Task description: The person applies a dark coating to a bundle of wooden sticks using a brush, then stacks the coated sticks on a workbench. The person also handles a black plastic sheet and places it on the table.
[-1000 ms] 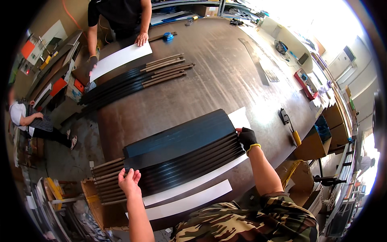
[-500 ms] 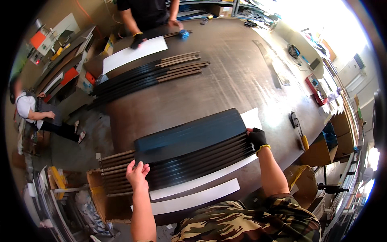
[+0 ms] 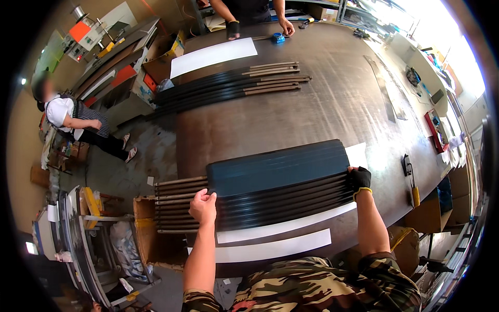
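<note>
At lower centre of the frame, a dark panel (image 3: 278,166) is pinched at its lower corners by the left hand (image 3: 202,208) and gloved right hand (image 3: 360,179).

Dark broad panel (image 3: 278,169): 1 visible. Surface (image 3: 244,125): 1. Red tray (image 3: 431,125): 1. Co-workers (image 3: 78,115): 2. Dark rods (image 3: 291,202): overlapping, exact count unclear.

Left hand (image 3: 204,207) now with fingers curled together at near left corner of dark panel (image 3: 280,169), earlier more spread, co-worker's bare hand (image 3: 286,26) moved from white sheet (image 3: 213,57) to beside blue tape measure (image 3: 279,38), co-worker's gloved hand (image 3: 233,30) shifted from sheet's left end to its far edge
</note>
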Tool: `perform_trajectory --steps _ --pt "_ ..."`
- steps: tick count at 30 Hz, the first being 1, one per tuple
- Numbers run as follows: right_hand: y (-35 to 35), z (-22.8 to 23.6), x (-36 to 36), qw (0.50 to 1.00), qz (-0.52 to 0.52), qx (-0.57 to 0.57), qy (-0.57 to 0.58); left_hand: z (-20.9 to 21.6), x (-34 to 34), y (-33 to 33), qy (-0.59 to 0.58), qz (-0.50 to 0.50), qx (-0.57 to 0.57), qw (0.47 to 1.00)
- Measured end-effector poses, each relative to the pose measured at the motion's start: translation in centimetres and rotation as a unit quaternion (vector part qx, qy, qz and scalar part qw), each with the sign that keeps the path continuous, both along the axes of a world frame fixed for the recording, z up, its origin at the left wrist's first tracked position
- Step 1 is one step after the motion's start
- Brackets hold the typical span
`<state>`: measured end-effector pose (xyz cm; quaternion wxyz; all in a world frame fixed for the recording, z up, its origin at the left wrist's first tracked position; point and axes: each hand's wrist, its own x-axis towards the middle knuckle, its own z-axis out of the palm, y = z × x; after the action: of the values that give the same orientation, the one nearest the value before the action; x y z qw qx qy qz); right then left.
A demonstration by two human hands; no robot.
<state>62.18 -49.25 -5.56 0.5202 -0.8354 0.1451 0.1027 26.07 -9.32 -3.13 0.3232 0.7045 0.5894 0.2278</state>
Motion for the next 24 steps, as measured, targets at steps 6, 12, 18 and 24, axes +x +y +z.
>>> perform_trajectory --steps 6,12,18,24 --pt "-0.5 -0.8 0.4 1.0 0.004 0.008 -0.003 0.1 0.1 -0.3 0.027 -0.006 0.011 1.0" --pt "-0.5 -0.7 0.4 1.0 -0.001 0.007 -0.001 -0.2 0.2 -0.3 0.038 -0.012 0.023 0.999" --pt "-0.5 -1.2 0.7 1.0 0.007 0.002 -0.003 0.2 0.0 -0.1 0.072 -0.023 0.008 0.997" --pt "-1.8 -3.0 2.5 1.0 0.028 0.012 0.004 -0.7 -9.1 3.6 0.137 0.121 0.179 0.967"
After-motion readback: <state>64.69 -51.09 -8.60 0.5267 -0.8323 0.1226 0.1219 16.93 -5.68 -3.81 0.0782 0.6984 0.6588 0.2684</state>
